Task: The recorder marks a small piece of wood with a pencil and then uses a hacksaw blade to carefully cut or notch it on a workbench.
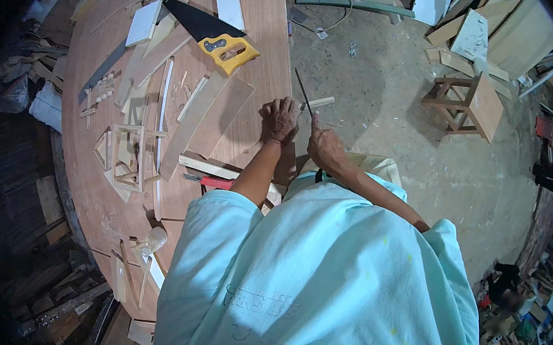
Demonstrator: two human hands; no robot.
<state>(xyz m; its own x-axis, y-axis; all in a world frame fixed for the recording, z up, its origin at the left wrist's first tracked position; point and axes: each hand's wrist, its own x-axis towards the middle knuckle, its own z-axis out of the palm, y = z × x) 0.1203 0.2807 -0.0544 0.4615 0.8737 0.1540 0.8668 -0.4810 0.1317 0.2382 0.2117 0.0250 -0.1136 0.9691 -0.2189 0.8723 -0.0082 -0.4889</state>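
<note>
At the table's right edge, my left hand [280, 119] is closed around a pale wood strip [323, 102] whose end juts out past the edge. My right hand [327, 147] grips a long, thin, dark tool [303, 90], like a file or narrow saw blade, with the index finger laid along it. The tool crosses close to the strip beside my left fingertips; whether they touch I cannot tell. The far end of the tool points away from me. My left hand hides the strip's other end.
The wooden table [267, 14] carries a yellow-handled handsaw [231, 50], a red utility knife [215, 182], a small wooden frame [126, 156], a clear cup-like container [153, 239] and scattered strips. A wooden stool [469, 107] stands on the concrete floor, near stacked boards [525, 36].
</note>
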